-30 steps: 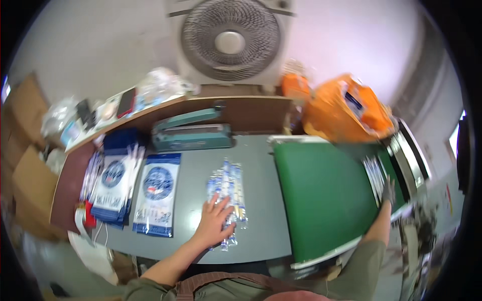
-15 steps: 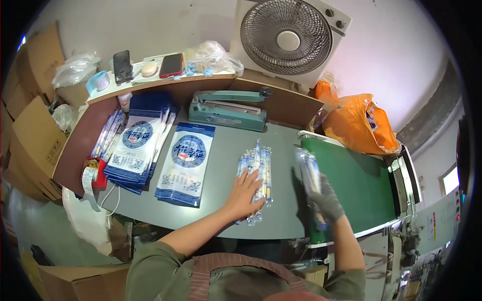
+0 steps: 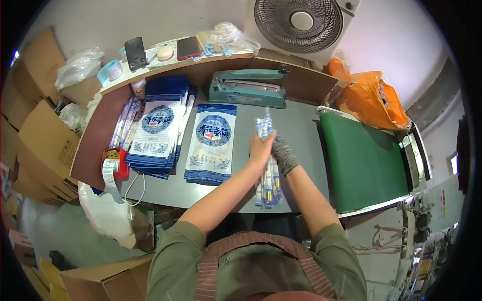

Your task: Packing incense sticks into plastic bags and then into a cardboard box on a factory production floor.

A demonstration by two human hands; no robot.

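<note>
Both hands close around a bundle of chopsticks (image 3: 269, 189) in clear and blue wrappers, over the grey tabletop. My bare left hand (image 3: 261, 148) grips its upper part from the left. My right hand (image 3: 284, 154), in a grey glove, wraps the bundle from the right, with its fingers partly hidden. Wrapped ends stick out above the hands, and the lower ends spread toward the table's near edge. Left of the hands, a blue and white printed pouch (image 3: 210, 145) lies flat. Beyond it is a stack of similar pouches (image 3: 154, 131).
A green heat sealer (image 3: 247, 91) stands at the back, below a shelf with phones (image 3: 189, 48). To the right is a green conveyor belt (image 3: 364, 163), with an orange bag (image 3: 374, 100) behind it. A red tape dispenser (image 3: 116, 163) sits at the left edge. A fan (image 3: 301, 22) stands behind.
My right hand has come left from the belt's edge, where it held a long wrapped bundle, to meet my left hand. Both now grip chopsticks together. The view has shifted.
</note>
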